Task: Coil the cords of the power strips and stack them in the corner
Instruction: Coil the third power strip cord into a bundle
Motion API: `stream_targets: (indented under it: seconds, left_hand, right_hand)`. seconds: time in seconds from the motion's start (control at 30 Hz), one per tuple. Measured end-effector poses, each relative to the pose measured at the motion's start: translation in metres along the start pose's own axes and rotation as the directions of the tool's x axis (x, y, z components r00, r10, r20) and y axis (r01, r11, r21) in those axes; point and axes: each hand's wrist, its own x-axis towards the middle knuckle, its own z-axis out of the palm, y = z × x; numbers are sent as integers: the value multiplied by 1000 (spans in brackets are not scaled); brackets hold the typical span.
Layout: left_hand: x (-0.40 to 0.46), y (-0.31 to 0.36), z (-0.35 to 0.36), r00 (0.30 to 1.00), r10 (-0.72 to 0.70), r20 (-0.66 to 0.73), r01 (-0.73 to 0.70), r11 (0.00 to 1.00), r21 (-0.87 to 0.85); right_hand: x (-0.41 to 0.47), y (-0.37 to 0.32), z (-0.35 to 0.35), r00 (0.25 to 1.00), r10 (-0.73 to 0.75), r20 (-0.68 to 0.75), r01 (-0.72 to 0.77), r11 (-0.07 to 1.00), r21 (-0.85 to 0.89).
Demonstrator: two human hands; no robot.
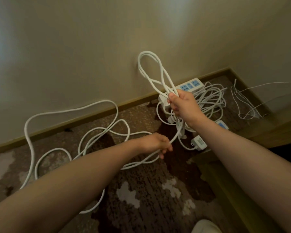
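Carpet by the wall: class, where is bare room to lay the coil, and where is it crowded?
Bare carpet lies below the left hand, right of the loose cord. The corner is crowded: power strips and a cord heap behind the right hand.

A carpeted room corner, probably in a home or hotel: a patterned brown carpet (141, 190) is running up to a wooden baseboard (91, 116), and above that baseboard a plain beige wall (74, 56) is rising.

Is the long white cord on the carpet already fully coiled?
No, only a few loops are gathered in the right hand, while most of the cord sprawls loose on the carpet.
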Motion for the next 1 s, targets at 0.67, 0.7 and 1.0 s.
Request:
stream_targets:
  seconds: [0.67,0.7,1.0]
  left_hand:
    - [-140,3,-147,955,182,-232,16,754,657]
    - [-143,1,-146,958,168,-231,27,752,658]
    - [-173,76,-170,917,243,-316,-129,931,342]
  right_hand:
    - [14,4,-14,986,63,-152,-63,998,6]
    - [13,5,-15,989,59,-135,-56,998,23]
    - [5,3,-14,999,-15,-46,11,995,-98]
